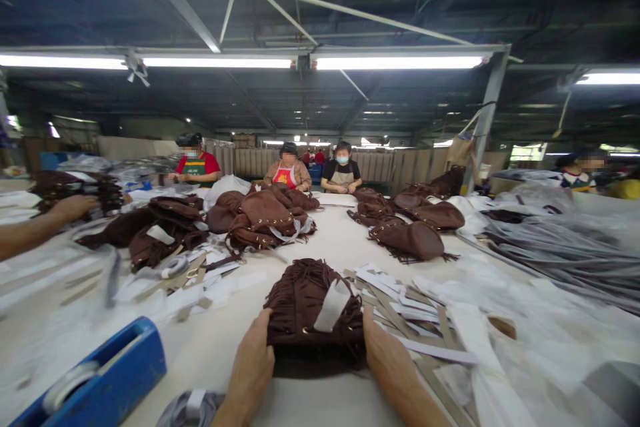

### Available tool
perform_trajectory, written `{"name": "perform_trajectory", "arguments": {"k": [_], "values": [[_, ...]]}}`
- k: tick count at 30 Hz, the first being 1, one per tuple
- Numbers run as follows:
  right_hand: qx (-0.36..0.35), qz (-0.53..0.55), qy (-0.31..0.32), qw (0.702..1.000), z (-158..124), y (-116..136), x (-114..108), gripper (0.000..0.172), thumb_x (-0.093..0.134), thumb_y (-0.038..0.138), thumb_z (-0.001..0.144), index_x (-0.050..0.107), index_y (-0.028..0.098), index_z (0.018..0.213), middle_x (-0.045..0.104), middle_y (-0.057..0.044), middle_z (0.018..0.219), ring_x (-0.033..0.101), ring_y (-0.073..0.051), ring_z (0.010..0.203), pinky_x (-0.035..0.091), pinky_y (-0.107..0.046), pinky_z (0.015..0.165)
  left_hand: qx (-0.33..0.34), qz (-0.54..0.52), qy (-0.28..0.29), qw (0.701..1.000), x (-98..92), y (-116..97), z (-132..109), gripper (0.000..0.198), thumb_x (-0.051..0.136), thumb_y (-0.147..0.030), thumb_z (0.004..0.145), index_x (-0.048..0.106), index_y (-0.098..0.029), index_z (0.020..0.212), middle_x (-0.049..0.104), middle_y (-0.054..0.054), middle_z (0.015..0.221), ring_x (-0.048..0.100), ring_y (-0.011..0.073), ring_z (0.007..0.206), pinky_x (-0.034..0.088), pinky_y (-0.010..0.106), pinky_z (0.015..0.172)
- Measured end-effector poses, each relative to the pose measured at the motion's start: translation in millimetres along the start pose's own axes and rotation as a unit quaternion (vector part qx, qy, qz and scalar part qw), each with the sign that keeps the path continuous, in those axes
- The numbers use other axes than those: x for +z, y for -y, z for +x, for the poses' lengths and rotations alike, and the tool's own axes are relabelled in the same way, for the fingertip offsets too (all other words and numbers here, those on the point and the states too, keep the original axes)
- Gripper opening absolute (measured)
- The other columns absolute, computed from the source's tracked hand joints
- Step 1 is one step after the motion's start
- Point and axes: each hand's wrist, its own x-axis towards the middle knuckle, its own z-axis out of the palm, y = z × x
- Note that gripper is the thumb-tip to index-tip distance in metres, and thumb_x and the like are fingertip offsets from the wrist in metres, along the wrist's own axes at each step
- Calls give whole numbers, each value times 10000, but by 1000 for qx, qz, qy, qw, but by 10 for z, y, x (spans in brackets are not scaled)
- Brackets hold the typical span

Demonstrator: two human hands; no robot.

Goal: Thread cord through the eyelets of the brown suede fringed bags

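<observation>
Nearest, at bottom left, is a blue dispenser (pixel 130 373) w/ a tape roll (pixel 70 388); beside it, a grey coil (pixel 173 411). Next, L hand (pixel 253 349) is clamped on the left side of a brown bag (pixel 293 300) & R hand (pixel 389 353) on its right side, some fingers hidden. So the bag is between the two hands, fringe upward, in the middle of the table (pixel 200 337); whether it rests fully or is a bit lifted, I can't tell. A pale strip (pixel 333 307) crosses its front (perhaps loose at one end, not sure).

Main risk, I think: soft body may fold or twist, b/c of uneven pressure from the hands; fringe may also get caught under the strip. Scraps (pixel 411 312) lie just beside R hand, so one could cling to the bag.

Farther, more bags lie in L heap (pixel 265 210) & R heap (pixel 420 240); poor spacing could cause mix-up. At far left is a co-worker's hand (pixel 77 207); beyond, 3 seated workers (pixel 286 173), then lamps (pixel 400 63) overhead.
</observation>
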Motion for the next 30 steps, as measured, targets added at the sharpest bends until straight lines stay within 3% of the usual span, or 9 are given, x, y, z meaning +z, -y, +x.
{"name": "perform_trajectory", "arguments": {"k": [4,7,9,14,18,20,23,25,30], "values": [[-8,-23,36,999,11,-41,-78,483,371,-44,782,628,121,1156,752,-121,937,717,-248,781,558,-311,668,-11,98,24,995,-74,-68,-32,624,378,38,704,520,-165,1277,587,69,1269,532,200,1177,374,313,1045],[-18,-48,24,998,51,-13,-214,452,398,-4,817,637,180,1153,709,-107,1102,673,-268,950,523,-366,818,-36,162,41,985,-128,-148,-55,578,411,-39,770,465,-155,1334,596,88,1247,562,238,1134,425,337,977],[-26,-57,28,998,72,-10,-260,473,393,-15,814,628,182,1174,708,-100,1093,661,-257,967,493,-378,876,-37,167,49,984,-142,-178,-66,623,398,-31,775,395,-155,1386,578,87,1280,546,215,1162,405,305,993],[-47,-20,54,997,70,-76,-165,547,370,-80,770,611,146,1207,734,-90,1036,662,-215,981,262,-465,1117,-30,212,69,974,-115,-134,-58,656,378,-29,783,340,-172,1423,586,88,1244,551,204,1139,427,289,944],[-55,-8,63,996,55,-89,-130,549,344,-69,793,605,154,1222,716,-111,1091,630,-242,1064,198,-560,1120,-21,270,76,960,-117,-97,-14,603,375,-32,790,428,-167,1375,602,101,1176,553,240,1103,464,335,880],[-60,-15,80,995,53,-55,-190,558,353,-48,792,581,155,1260,676,-130,1183,571,-275,1163,174,-597,1114,-18,289,63,955,-125,-119,-4,645,393,-16,769,394,-135,1402,590,128,1197,548,254,1095,458,352,886],[-89,-15,121,989,40,57,-346,731,406,-36,714,410,177,1413,511,-133,1398,413,-309,1319,173,-609,1111,10,312,15,950,-96,-178,-32,771,482,-44,731,269,-127,1467,482,165,1363,468,288,1199,403,393,972],[-114,-6,154,981,15,153,-450,852,422,-41,654,319,215,1460,412,-113,1476,331,-312,1369,187,-595,1112,41,318,12,947,-31,-205,-71,801,516,-71,732,249,-184,1479,411,149,1443,412,294,1268,359,414,1027],[-163,43,255,952,-41,188,-569,801,428,-26,633,481,295,1366,463,-77,1445,329,-320,1370,204,-590,1107,44,346,57,936,138,-179,-130,671,415,-41,813,345,-260,1443,208,158,1551,366,319,1340,339,483,1053]]}}
